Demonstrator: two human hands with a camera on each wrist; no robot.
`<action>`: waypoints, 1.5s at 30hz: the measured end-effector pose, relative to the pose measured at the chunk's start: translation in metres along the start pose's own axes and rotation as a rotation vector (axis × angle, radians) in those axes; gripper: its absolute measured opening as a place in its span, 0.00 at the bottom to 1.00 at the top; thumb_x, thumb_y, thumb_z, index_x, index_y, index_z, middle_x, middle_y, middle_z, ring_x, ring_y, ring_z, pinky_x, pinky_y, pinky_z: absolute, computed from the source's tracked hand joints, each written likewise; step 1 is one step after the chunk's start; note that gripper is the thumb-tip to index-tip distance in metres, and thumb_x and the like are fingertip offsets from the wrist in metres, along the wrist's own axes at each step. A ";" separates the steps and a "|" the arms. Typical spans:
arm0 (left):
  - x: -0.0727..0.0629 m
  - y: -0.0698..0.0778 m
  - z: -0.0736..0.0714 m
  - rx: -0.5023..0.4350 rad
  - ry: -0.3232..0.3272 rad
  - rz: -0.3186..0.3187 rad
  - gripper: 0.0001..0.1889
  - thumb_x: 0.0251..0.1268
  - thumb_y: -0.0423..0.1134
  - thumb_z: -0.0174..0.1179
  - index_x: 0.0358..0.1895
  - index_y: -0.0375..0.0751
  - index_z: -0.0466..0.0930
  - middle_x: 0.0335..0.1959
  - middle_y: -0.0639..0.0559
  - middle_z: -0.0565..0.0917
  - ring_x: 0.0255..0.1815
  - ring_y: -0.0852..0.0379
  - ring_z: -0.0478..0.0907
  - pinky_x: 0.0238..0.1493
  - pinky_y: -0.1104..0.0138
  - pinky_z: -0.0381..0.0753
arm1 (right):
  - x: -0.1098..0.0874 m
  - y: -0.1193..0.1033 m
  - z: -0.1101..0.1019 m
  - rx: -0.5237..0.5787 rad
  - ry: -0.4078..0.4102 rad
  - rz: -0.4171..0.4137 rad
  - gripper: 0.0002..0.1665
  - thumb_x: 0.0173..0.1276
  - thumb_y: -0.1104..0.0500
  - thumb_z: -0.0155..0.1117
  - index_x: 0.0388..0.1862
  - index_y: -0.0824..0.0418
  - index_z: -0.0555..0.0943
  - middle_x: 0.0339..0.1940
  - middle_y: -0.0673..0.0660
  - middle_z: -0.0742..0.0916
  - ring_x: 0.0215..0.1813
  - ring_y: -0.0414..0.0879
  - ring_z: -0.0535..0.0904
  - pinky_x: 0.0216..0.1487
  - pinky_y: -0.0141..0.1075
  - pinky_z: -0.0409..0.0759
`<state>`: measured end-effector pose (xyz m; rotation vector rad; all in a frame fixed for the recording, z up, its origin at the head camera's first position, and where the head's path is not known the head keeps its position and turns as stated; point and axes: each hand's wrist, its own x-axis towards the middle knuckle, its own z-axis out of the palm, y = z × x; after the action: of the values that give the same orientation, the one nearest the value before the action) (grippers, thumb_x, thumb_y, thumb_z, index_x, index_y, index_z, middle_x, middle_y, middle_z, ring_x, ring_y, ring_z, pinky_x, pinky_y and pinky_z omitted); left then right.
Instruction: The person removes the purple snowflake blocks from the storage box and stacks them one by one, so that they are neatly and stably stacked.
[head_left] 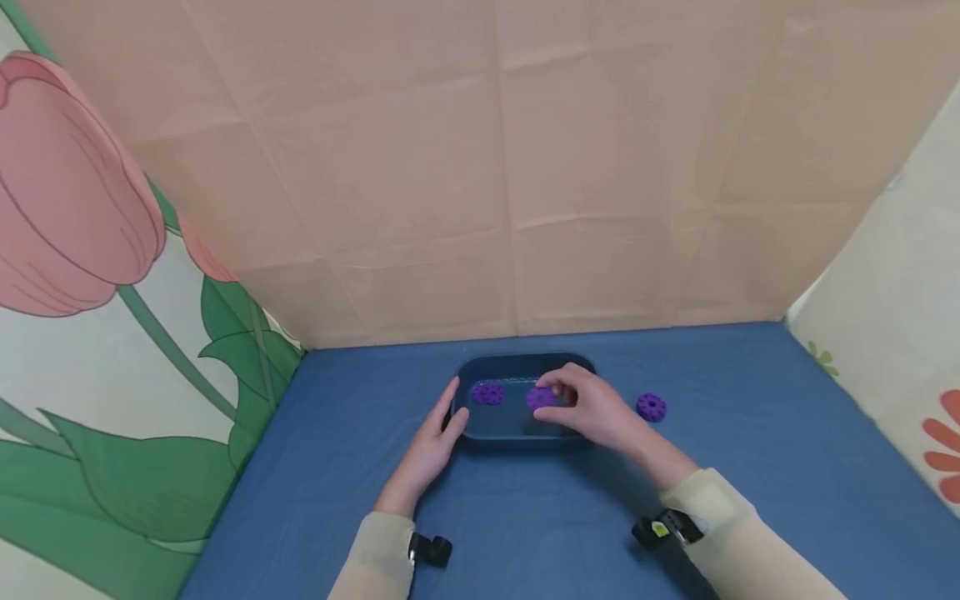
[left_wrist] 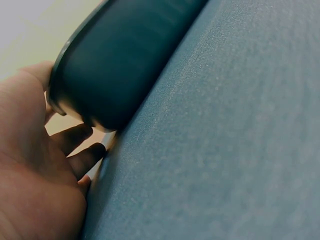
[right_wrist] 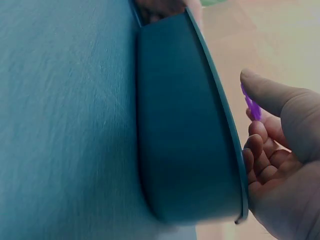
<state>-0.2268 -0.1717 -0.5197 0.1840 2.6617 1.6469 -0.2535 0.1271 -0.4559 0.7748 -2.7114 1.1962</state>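
My right hand (head_left: 592, 404) is over the right part of a dark blue tray (head_left: 498, 437). Between its thumb and fingers it pinches a purple disc (head_left: 538, 398) with a notched edge; the right wrist view shows this disc (right_wrist: 254, 107) edge-on, above the rim. My left hand (head_left: 431, 446) holds the tray's left end, thumb at the front corner and fingers along the outer side. The left wrist view has that hand (left_wrist: 37, 165) against the tray wall (left_wrist: 115, 65). Two overlapping purple discs (head_left: 487, 394) lie inside the tray at the left.
Another purple disc (head_left: 651, 407), with holes around its centre, lies on the blue tablecloth (head_left: 517, 533) to the right of the tray. A beige cloth backdrop (head_left: 420, 183) rises behind the table. Flower-printed panels (head_left: 180, 367) flank it on both sides.
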 end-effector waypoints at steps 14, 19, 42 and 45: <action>-0.001 0.002 0.000 -0.004 -0.003 -0.002 0.35 0.67 0.71 0.45 0.75 0.78 0.48 0.75 0.73 0.51 0.77 0.58 0.46 0.72 0.46 0.49 | -0.024 0.017 -0.029 -0.002 0.155 0.042 0.23 0.56 0.39 0.73 0.49 0.42 0.82 0.37 0.48 0.77 0.36 0.44 0.71 0.30 0.35 0.72; -0.002 0.003 -0.001 -0.002 -0.006 -0.010 0.35 0.67 0.71 0.45 0.76 0.77 0.47 0.75 0.74 0.51 0.77 0.59 0.45 0.73 0.46 0.48 | -0.031 0.026 -0.040 -0.029 0.206 0.066 0.25 0.57 0.38 0.72 0.51 0.45 0.82 0.39 0.50 0.77 0.36 0.45 0.71 0.30 0.34 0.73; 0.000 0.001 -0.001 -0.013 -0.012 -0.005 0.35 0.67 0.71 0.45 0.75 0.77 0.47 0.74 0.75 0.51 0.77 0.59 0.46 0.72 0.45 0.48 | -0.066 0.104 -0.082 -0.168 0.245 0.205 0.27 0.61 0.39 0.70 0.51 0.55 0.82 0.41 0.58 0.78 0.39 0.49 0.71 0.30 0.36 0.72; 0.000 0.002 -0.001 -0.007 -0.009 -0.008 0.35 0.66 0.71 0.45 0.75 0.77 0.47 0.75 0.75 0.51 0.77 0.58 0.46 0.72 0.45 0.49 | -0.069 0.108 -0.083 -0.173 0.219 0.232 0.29 0.61 0.38 0.68 0.53 0.55 0.81 0.42 0.59 0.78 0.39 0.51 0.71 0.29 0.36 0.72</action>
<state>-0.2269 -0.1714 -0.5179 0.1810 2.6464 1.6482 -0.2558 0.2760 -0.4893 0.2960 -2.7257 0.9983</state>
